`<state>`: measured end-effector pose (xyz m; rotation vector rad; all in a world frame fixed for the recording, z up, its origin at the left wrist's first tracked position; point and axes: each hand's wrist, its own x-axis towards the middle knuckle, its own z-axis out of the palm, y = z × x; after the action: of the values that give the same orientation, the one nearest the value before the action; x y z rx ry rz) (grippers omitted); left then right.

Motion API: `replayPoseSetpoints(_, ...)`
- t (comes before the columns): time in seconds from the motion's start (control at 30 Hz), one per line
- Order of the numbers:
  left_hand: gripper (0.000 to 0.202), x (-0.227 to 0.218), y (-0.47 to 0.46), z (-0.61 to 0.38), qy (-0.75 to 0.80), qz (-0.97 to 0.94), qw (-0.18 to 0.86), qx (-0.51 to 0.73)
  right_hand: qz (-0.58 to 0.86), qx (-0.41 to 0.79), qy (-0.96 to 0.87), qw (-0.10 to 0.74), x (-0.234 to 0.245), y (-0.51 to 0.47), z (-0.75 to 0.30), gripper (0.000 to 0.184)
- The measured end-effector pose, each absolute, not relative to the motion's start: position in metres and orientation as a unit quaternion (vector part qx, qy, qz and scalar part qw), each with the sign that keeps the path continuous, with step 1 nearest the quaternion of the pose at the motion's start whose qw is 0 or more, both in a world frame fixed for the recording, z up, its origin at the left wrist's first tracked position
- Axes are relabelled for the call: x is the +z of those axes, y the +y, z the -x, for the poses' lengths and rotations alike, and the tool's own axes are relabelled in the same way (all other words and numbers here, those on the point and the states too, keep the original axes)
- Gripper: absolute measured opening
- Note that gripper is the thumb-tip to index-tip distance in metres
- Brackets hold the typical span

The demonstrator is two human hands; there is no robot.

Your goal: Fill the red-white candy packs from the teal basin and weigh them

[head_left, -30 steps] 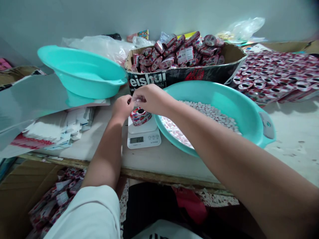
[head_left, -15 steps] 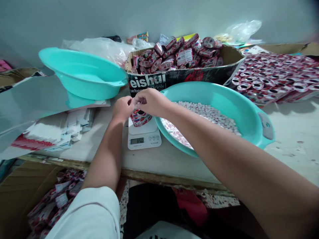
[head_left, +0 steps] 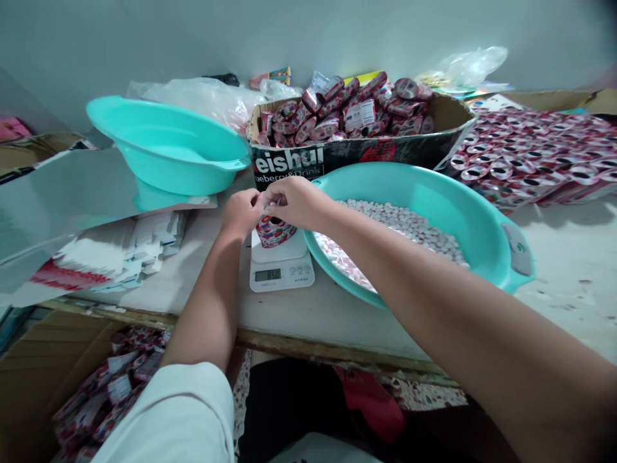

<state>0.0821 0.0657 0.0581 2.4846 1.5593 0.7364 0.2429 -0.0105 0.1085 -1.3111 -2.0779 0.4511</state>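
A small red printed candy pouch (head_left: pixel 276 233) stands on a white kitchen scale (head_left: pixel 282 278), whose display seems to read 850 or 85.0. My left hand (head_left: pixel 241 212) pinches the pouch's top edge from the left. From the right, my right hand (head_left: pixel 297 202) has its fingertips closed on the same edge, touching the left fingers. The pouch's upper part is hidden behind my fingers. Right of the scale, a turquoise basin (head_left: pixel 486 257) holds many small pale pink and white candies (head_left: pixel 414 228), partly covered by my right forearm.
Filled pouches heap in a black cardboard box (head_left: pixel 405 146) behind the scale. Rows of upright pouches (head_left: pixel 535 151) stand at right. An upper turquoise basin (head_left: pixel 168 148) sits at left above folded white cartons (head_left: pixel 110 251). Below the table edge, a cardboard box (head_left: pixel 53 366) contains more pouches.
The whole view has shifted slightly, with things sitting a little lower and further right. Both hands keep their pinch at the pouch's top; the scale display looks the same.
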Motion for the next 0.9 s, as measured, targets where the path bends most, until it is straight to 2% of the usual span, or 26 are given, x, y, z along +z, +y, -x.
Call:
replayPoseSetpoints(0.27,0.025,0.059,0.065,-0.081,0.514,-0.821,0.065,0.238,0.493,0.185,-0.787,0.32,0.104,-0.009,-0.242,0.008)
replayPoseSetpoints(0.37,0.029,0.057,0.067,-0.08,0.51,-0.82,0.051,0.255,0.507,0.129,-0.785,0.333,0.112,-0.01,-0.248,0.011)
replayPoseSetpoints(0.47,0.034,0.053,0.069,-0.08,0.508,-0.817,0.039,0.271,0.583,0.033,-0.748,0.316,0.129,-0.01,-0.264,0.014)
replayPoseSetpoints(0.57,0.036,0.051,0.071,-0.08,0.504,-0.819,0.029,0.271,0.691,-0.002,-0.692,0.212,0.143,-0.009,-0.285,0.01)
replayPoseSetpoints(0.67,0.037,0.048,0.073,-0.08,0.501,-0.823,0.018,0.265,0.735,0.067,-0.674,0.025,0.145,-0.01,-0.296,0.004)
replayPoseSetpoints(0.73,0.036,0.048,0.073,-0.081,0.505,-0.824,0.015,0.255,0.723,0.112,-0.679,-0.056,0.142,-0.012,-0.295,0.007)
replayPoseSetpoints(0.9,0.035,0.048,0.073,-0.081,0.511,-0.822,0.013,0.252,0.71,0.143,-0.683,-0.095,0.137,-0.016,-0.286,0.015)
